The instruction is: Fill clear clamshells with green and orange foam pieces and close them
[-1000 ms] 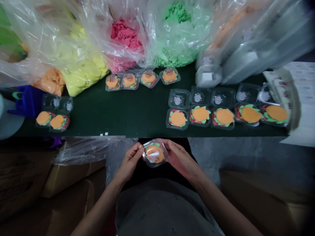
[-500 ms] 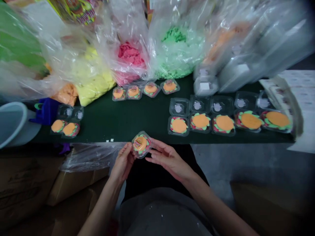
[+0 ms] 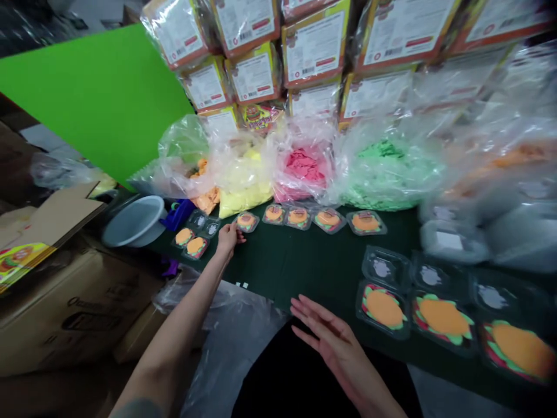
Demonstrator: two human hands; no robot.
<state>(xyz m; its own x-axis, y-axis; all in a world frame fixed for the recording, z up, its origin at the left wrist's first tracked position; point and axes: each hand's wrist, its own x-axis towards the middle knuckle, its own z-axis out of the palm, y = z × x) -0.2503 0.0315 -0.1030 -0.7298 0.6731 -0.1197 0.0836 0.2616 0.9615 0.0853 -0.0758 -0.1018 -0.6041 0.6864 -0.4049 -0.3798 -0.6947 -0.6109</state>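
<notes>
My left hand (image 3: 229, 237) reaches to the back of the table and grips the edge of a closed clear box with a toy burger (image 3: 246, 222) in it. That box is at the left end of a row of similar closed burger boxes (image 3: 298, 217). My right hand (image 3: 324, 331) hovers over my lap at the table's front edge, fingers stretched and holding nothing. To its right, open clear boxes with orange-topped burgers (image 3: 384, 307) stand with their lids up. Two more open burger boxes (image 3: 195, 247) lie just left of my left hand.
Plastic bags of yellow pieces (image 3: 246, 188), pink pieces (image 3: 306, 168) and green pieces (image 3: 387, 174) line the back, below stacked cartons (image 3: 315, 49). A pale basin (image 3: 136, 223), a blue holder (image 3: 177, 215) and a cardboard box (image 3: 87, 307) stand left. Stacked clear containers (image 3: 455, 244) are at right.
My left hand has carried the closed burger box from in front of me to the back row. My right hand has let go of it and opened. The view has turned left and up.
</notes>
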